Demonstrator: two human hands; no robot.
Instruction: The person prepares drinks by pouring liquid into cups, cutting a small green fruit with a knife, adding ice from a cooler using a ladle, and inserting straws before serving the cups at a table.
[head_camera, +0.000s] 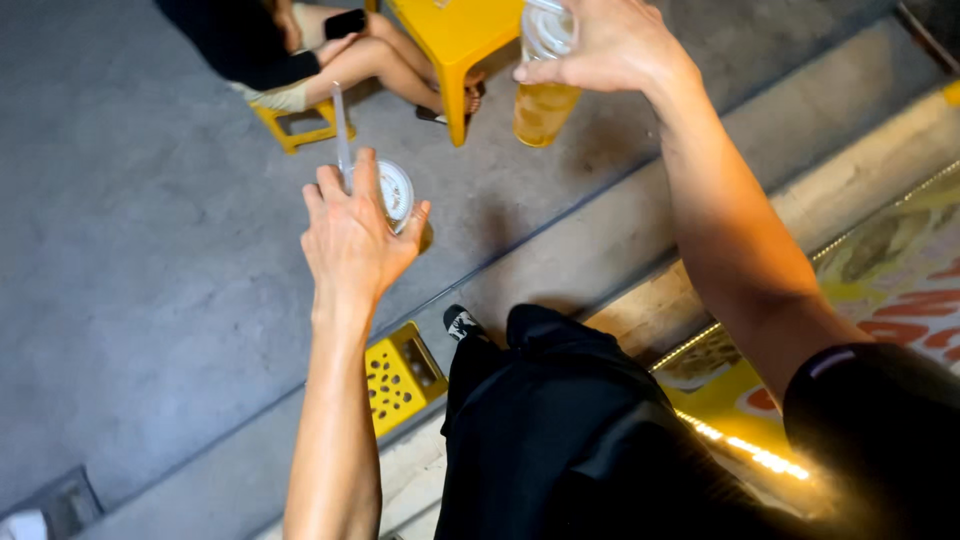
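Here, two plastic drink cups were in hand. The lidded cup (397, 193) w/ a pale straw (340, 125) sat in the left hand (350, 240), fingers clenched round its side, lid tilted toward the camera, amber liquid just showing at the bottom edge. It hung over the grey concrete ground (150, 250), above the step edge. The taller clear cup (544, 85), amber drink in the lower half, was grasped from above by the right hand (610, 45), fingertips wrapped round its upper part; cup roughly upright, held out just beside the yellow plastic table (455, 35).

Below the left forearm lay a yellow perforated stool (398, 378) by the step. The person's black trousers (560, 430) and a black shoe (460, 322) filled the lower middle. Far side, another person sat on a small yellow stool (295, 125), legs bent, a dark phone (345, 22) in hand. Lit strip (750, 450) and a colourful printed sign (900, 290) at lower right.
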